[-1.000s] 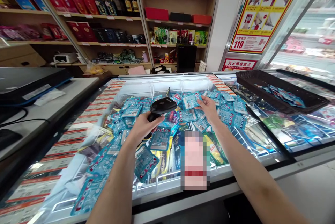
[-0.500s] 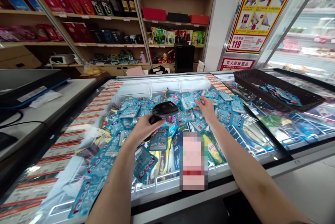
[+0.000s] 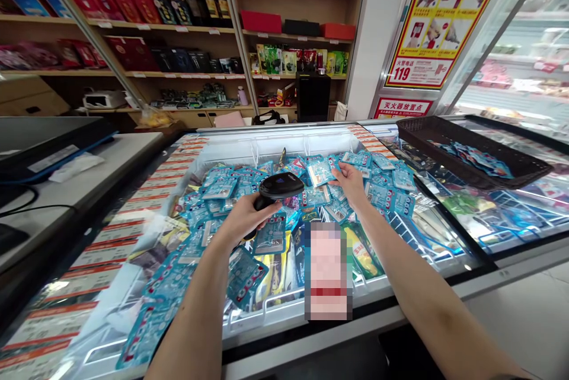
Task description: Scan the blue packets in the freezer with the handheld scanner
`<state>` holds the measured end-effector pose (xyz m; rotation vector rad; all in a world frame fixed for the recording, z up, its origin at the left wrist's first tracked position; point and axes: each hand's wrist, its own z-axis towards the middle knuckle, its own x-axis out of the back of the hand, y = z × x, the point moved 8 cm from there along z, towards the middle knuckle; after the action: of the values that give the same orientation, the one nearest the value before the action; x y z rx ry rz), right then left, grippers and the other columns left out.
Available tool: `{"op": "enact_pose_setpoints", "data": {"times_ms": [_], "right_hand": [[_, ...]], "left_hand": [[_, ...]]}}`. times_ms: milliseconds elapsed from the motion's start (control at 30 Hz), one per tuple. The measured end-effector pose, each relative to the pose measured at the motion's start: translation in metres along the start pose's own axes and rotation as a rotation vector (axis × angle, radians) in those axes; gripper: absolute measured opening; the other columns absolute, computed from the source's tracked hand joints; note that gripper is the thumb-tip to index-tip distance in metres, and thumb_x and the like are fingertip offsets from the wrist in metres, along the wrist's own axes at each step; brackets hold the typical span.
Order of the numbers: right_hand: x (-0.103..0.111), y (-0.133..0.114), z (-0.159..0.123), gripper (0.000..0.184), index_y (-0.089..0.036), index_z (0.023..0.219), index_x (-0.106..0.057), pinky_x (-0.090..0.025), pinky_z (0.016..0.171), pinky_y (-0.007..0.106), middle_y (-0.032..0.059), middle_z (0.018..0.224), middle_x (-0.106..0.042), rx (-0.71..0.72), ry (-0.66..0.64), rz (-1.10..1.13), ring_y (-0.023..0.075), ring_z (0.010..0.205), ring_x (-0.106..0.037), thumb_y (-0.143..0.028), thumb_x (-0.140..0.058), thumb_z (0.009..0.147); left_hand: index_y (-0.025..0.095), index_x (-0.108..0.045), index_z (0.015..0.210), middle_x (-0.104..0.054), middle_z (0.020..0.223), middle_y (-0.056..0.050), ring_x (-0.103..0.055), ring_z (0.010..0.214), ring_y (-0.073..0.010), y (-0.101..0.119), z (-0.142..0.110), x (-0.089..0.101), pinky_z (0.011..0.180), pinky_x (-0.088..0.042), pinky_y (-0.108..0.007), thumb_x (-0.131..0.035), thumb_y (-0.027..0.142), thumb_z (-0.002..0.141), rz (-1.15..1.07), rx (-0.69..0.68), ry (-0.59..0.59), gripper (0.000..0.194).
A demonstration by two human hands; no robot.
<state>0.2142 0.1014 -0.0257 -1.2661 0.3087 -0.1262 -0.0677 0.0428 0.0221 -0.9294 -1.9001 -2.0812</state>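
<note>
Gripping a black handheld barcode scanner (image 3: 280, 186) in our left hand (image 3: 242, 220), fingers wrapped round its handle, we hold its head just above the heap. Our right hand (image 3: 351, 184) is open, palm down and unclenched, with its fingertips (image 3: 336, 172) on a teal foil sachet (image 3: 319, 171). That sachet lies between our hands, just beside the scanner's head.

More teal sachets (image 3: 382, 187) spread around and under both hands, filling a chest freezer (image 3: 377, 316) in a loose pile. Nearer us, a pixelated packet (image 3: 328, 270) and a yellow packet (image 3: 361, 254) lie below our hands, toward the freezer's front rim. Open air lies above the heap, reaching to the white back wall (image 3: 275, 144) of the freezer, and our forearms cross the front rim.

To the right, a dark woven basket (image 3: 471, 152) holding more teal sachets sits at the edge of the next freezer. To the left, a white counter (image 3: 89, 169) carries a dark monitor (image 3: 48, 143). Behind the freezer, wooden shelves (image 3: 164, 27) hold boxed liquor, gift boxes and packaged goods. A red-and-yellow poster (image 3: 448, 18) hangs on the right, beside a glass-door refrigerator (image 3: 507, 66).
</note>
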Motion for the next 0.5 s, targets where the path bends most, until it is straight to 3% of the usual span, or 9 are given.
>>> {"op": "enact_pose_setpoints", "data": {"times_ms": [167,333,500], "right_hand": [[0.000,-0.002,0.001,0.043,-0.018,0.100,-0.061,-0.061,0.066,0.033,-0.0008,0.079,-0.065,0.013,-0.007,0.054,0.0141,0.072,-0.063,-0.045,-0.070,0.068],[0.000,-0.020,-0.002,0.053,-0.020,0.120,-0.052,-0.061,0.064,0.035,-0.0025,0.075,-0.062,0.106,0.011,-0.010,0.0142,0.067,-0.060,-0.044,-0.064,0.074],[0.019,-0.052,-0.008,0.044,-0.020,0.120,-0.056,-0.057,0.061,0.033,0.0069,0.099,-0.062,0.285,0.176,-0.309,0.0181,0.075,-0.062,-0.045,-0.051,0.084]], "left_hand": [[0.017,-0.054,0.070,-0.052,0.047,0.002,-0.048,0.044,-0.0120,-0.002,0.000,0.000,0.045,-0.033,-0.023,-0.061,0.055,0.074,0.014,0.021,-0.008,0.039],[0.016,-0.055,0.073,-0.052,0.047,0.002,-0.046,0.043,-0.0113,-0.006,0.001,0.013,0.044,-0.032,-0.022,-0.062,0.054,0.073,-0.023,0.022,0.116,0.038],[0.015,-0.060,0.077,-0.053,0.048,0.001,-0.047,0.043,-0.0120,-0.017,0.004,0.022,0.043,-0.032,-0.022,-0.063,0.052,0.071,-0.087,0.014,0.219,0.038]]}}
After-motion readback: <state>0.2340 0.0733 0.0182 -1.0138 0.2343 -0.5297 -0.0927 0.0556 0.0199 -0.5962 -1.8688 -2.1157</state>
